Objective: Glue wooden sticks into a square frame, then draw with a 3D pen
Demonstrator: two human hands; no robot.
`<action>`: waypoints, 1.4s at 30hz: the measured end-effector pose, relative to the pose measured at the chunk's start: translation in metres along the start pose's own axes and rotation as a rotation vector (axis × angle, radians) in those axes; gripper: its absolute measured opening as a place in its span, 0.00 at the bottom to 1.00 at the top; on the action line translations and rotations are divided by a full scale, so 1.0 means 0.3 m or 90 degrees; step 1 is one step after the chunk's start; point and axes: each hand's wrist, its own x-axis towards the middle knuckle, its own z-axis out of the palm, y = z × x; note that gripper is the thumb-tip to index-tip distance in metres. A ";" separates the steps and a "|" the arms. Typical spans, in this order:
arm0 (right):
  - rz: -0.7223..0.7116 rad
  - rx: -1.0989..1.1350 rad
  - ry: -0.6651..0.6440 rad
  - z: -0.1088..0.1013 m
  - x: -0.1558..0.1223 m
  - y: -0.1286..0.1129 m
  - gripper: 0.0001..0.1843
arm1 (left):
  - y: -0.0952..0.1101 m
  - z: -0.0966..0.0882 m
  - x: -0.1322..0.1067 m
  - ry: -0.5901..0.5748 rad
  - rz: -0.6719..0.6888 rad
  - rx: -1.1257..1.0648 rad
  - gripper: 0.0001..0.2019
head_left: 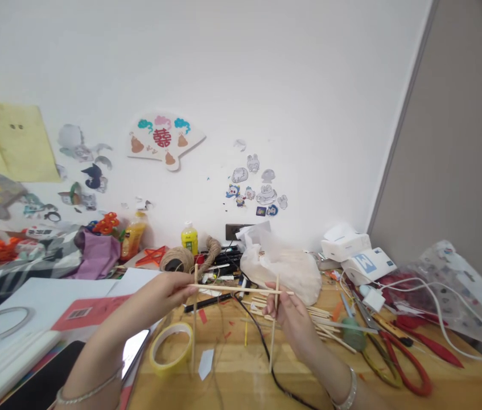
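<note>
My left hand (170, 290) pinches the left end of a thin wooden stick (236, 289) held level above the table. An upright stick (194, 336) crosses it there, close to the fingertips. At the other end, my right hand (292, 322) is closed around the point where a second upright stick (272, 341) crosses the level one. Together the sticks form an H-like frame; how they are joined is too small to see. Below the frame, a roll of yellow tape (153, 353) and a small white paper piece (205, 364) lie on the wooden table (241, 387).
Loose sticks (334, 336) lie behind my right hand, near a white plastic bag (309, 279). Red-handled scissors (407, 364) rest at the right. A black cable (262, 336) runs under the frame. Twine (176, 259) and a yellow bottle (189, 238) stand by the wall.
</note>
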 end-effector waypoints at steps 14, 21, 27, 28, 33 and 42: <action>0.002 0.002 0.022 0.012 0.000 -0.134 0.21 | 0.074 0.015 0.020 -0.048 0.003 -0.182 0.21; 0.019 -0.004 0.029 -0.009 0.012 -0.132 0.21 | 0.057 0.031 0.037 -0.056 0.008 -0.300 0.19; 0.016 -0.019 0.035 -0.009 0.014 -0.118 0.23 | 0.043 0.040 0.044 -0.050 -0.020 -0.319 0.20; 0.016 -0.023 0.038 -0.009 0.015 -0.117 0.23 | 0.046 0.041 0.045 -0.053 -0.024 -0.324 0.20; 0.011 -0.027 0.059 -0.008 0.019 -0.122 0.23 | 0.055 0.048 0.053 -0.060 -0.029 -0.336 0.21; 0.042 -0.044 0.013 -0.003 0.008 -0.134 0.21 | 0.038 0.060 0.064 -0.058 0.004 -0.307 0.21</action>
